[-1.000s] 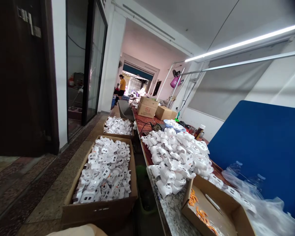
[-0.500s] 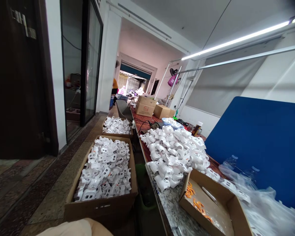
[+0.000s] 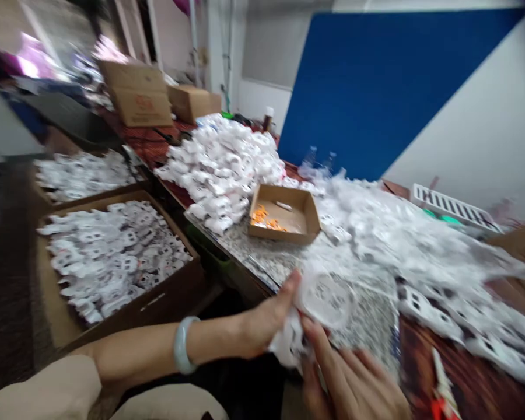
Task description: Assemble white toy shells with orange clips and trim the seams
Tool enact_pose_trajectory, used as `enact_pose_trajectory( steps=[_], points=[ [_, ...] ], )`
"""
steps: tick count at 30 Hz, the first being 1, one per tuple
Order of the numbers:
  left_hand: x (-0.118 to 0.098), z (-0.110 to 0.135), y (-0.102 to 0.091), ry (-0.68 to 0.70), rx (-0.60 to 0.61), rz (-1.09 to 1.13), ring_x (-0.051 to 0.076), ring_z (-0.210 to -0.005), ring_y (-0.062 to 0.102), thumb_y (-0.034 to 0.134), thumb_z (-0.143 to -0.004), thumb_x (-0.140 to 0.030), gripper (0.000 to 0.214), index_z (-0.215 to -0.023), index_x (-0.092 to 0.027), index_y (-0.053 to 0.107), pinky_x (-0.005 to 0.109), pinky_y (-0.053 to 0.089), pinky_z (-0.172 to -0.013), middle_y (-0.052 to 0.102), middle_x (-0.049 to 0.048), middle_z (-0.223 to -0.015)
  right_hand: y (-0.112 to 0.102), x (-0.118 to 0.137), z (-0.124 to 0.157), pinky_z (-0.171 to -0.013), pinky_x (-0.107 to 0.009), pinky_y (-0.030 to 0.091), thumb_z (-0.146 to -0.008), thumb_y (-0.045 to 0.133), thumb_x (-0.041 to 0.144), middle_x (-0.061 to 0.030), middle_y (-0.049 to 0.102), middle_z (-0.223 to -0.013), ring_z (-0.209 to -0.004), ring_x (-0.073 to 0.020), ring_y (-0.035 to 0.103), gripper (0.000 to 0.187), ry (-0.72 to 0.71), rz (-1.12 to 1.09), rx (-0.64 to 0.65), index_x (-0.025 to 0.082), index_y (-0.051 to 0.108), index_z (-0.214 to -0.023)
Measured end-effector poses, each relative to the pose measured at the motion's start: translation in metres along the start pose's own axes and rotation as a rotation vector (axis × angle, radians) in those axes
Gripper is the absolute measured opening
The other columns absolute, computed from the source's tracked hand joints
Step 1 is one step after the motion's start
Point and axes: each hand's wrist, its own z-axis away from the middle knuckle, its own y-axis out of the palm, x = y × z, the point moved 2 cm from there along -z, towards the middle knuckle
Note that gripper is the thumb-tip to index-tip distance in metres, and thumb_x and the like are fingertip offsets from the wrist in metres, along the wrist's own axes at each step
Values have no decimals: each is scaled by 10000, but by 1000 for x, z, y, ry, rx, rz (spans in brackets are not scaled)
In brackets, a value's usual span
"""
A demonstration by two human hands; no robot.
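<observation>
Near the table's front edge, my left hand (image 3: 266, 324), with a pale bangle on the wrist, is closed on a white plastic part (image 3: 289, 344). My right hand (image 3: 352, 382) grips the same part from the other side, thumb and forefinger against it. Both hands are somewhat blurred, and the part is half hidden by fingers. Just beyond them a translucent plastic tub (image 3: 328, 300) with small bits inside stands on the speckled tabletop (image 3: 371, 309). A shallow cardboard box (image 3: 304, 236) farther back contains orange pieces (image 3: 266, 219) and a white stick-like object (image 3: 283, 206).
A big heap of white parts (image 3: 227, 169) covers the table's left side. Plastic bags (image 3: 389, 227) and more white parts (image 3: 441, 318) lie to the right, near scissors (image 3: 441, 385). Cardboard boxes of white parts (image 3: 114, 251) stand left of the table. A blue board (image 3: 359, 87) leans behind.
My view has swung right and down toward the tabletop. Both hands, out of sight before, now appear with a white plastic part between them.
</observation>
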Motion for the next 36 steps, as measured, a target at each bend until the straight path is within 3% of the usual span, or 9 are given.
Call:
enact_pose_trajectory(
  steps=[3,6,9,12,19,30,36],
  points=[
    [-11,-9,-4,-10,-7,45,125,-582,543,205,-765,-796,864,-903,-77,663,214,430,-563,646,94,-694,2,-7,-10,-521,-296,343,-907,456,195,2,619,-626,-514,-138,523,555,-60,91,159,173,282,-1434],
    [-18,-13,-9,4,50,79,137,-593,572,142,-811,-747,852,-896,-73,656,230,466,-593,646,105,-694,2,-13,-14,-553,-272,352,-921,410,162,-7,638,-738,-587,-127,547,534,0,-53,241,167,250,-1431],
    [-18,-14,-15,-44,114,68,165,-557,593,98,-799,-755,879,-889,-76,648,259,484,-531,638,115,-667,-3,-18,-11,-569,-260,363,-901,417,117,5,629,-751,-593,-112,532,542,50,-187,218,162,262,-1418],
    [-18,-14,-21,-63,131,48,188,-546,604,94,-779,-776,900,-880,-69,643,286,496,-486,633,126,-669,-7,-22,-9,-568,-265,357,-892,420,105,2,629,-740,-575,-110,521,516,63,-163,203,144,309,-1394],
    [-15,-10,-21,-52,133,38,175,-542,601,301,-715,-823,828,-908,-93,640,260,485,-464,634,95,-723,-2,-17,-12,-548,-277,317,-898,426,118,-5,639,-719,-572,-124,524,513,-49,-45,246,145,310,-1397],
    [-9,-3,-20,5,2,-34,130,-543,549,339,-733,-797,799,-953,-90,640,215,443,-526,644,83,-664,8,0,-10,-528,-291,318,-899,425,112,-8,605,-637,-520,-136,484,613,-126,110,163,50,156,-1446],
    [-4,-2,-27,-22,67,-6,156,-538,576,327,-729,-804,818,-1012,-96,623,247,465,-502,648,87,-698,8,-3,-4,-547,-288,310,-922,408,137,7,593,-641,-551,-124,502,457,-88,125,214,83,338,-1370]
  ],
)
